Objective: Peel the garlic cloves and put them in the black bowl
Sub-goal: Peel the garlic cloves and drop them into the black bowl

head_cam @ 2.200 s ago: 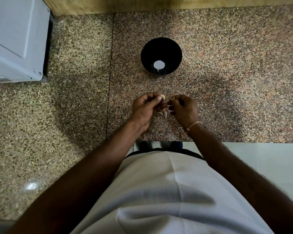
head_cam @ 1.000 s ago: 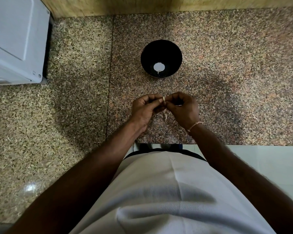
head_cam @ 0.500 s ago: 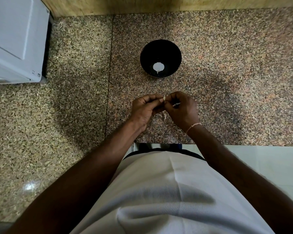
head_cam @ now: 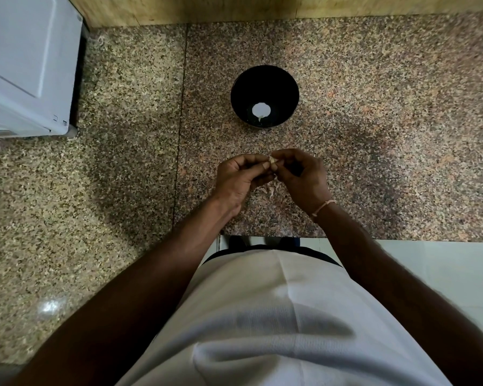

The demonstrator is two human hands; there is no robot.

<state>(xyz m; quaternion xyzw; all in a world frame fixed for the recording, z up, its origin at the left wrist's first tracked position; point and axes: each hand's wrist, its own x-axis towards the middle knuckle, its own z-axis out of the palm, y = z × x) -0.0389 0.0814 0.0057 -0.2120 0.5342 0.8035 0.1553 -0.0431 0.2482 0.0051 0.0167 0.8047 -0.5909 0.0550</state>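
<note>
Garlic clove (head_cam: 272,161), small and pale, pinched between the fingertips of both hands where they meet; mostly covered, so long axis and pointing direction impossible to tell. Left hand (head_cam: 241,178) curled round it from the left, fingers bent inward, thumb tucked toward the clove. Right hand (head_cam: 300,175) closing on it from the right, fingertips pressed to the same spot, a thin pale thread band (head_cam: 322,207) round the wrist. Both hands held above the speckled granite counter (head_cam: 388,140), polished, grainy in pink, brown and black. Papery, pale skin scraps (head_cam: 269,188) scattered on the stone just below the hands, thin and curled. Black bowl (head_cam: 264,96) straight beyond the hands, well apart from them, round, glossy and deep, something white and roundish lying at its bottom, too small to identify. White boxy appliance (head_cam: 25,65), smooth and flat-sided, far off to the left and beyond the left hand. Wooden-looking strip (head_cam: 262,6) along the far edge of the counter. White ribbed shirt (head_cam: 276,316) nearest the camera, below both forearms.
</note>
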